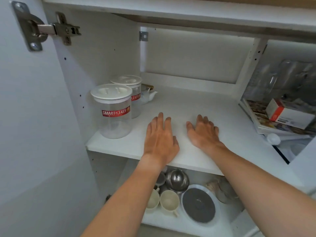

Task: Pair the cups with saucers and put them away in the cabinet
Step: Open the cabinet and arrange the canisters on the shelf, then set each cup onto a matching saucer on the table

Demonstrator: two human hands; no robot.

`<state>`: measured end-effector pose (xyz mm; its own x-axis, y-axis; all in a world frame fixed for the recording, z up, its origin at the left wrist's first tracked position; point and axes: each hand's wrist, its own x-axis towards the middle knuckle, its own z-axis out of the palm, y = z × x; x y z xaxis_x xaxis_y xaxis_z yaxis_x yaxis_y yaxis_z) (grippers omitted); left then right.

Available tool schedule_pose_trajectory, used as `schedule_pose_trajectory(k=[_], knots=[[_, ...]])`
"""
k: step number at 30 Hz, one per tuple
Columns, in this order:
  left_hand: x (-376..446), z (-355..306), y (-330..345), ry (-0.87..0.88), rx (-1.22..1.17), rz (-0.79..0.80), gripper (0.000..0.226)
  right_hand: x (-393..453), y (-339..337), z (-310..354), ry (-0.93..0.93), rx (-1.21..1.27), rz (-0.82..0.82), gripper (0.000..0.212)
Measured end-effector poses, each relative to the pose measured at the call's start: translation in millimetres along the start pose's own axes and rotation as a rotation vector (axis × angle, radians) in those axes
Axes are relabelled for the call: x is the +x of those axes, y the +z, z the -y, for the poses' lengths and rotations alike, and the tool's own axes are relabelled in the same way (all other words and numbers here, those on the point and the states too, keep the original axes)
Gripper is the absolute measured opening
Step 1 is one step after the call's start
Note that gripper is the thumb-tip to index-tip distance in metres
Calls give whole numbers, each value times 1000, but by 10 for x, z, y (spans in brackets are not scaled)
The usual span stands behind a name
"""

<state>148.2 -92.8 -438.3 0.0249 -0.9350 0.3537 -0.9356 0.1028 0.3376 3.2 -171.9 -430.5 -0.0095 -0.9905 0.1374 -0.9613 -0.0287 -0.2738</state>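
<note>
Both my hands lie flat, palms down, on the white cabinet shelf (201,106). My left hand (160,139) rests near the shelf's front edge with its fingers apart and holds nothing. My right hand (203,132) lies beside it, also spread and holding nothing. On the lower shelf stand two cream cups (168,201), one of them partly hidden by my left forearm. Next to them sits a stack of plates or saucers (199,205) with a dark grey top.
Two clear canisters with white lids (112,110) stand at the shelf's left, a small white teapot (148,95) behind them. A steel bowl (177,180) sits on the lower shelf. The open door (34,117) is at left. Boxes and glassware (289,113) fill the right compartment.
</note>
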Motion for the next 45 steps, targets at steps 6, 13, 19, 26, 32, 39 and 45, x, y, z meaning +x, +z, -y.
schedule_pose_trajectory(k=[6, 13, 19, 26, 32, 39, 45], knots=[[25, -50, -48, -133, 144, 339, 62, -335, -72, -28, -95, -107, 106, 56], [-640, -325, -773, -244, 95, 578, 62, -1422, -749, -107, -142, -259, 414, 61], [-894, -710, -2032, -150, 234, 681, 61, -2222, -1912, 18, -94, -251, 582, 62], [-1016, -1389, -3504, -180, 139, 659, 60, -2675, -3418, 347, -72, -153, 626, 62], [-839, -1644, -4129, -94, 142, 587, 72, -2479, -4188, 592, -38, -123, 467, 59], [-347, -1693, -4355, -75, 133, 450, 62, -1975, -4609, 727, -24, -107, 286, 60], [357, -1786, -4242, -118, 51, 399, 61, -1347, -4662, 615, -43, -144, 230, 61]])
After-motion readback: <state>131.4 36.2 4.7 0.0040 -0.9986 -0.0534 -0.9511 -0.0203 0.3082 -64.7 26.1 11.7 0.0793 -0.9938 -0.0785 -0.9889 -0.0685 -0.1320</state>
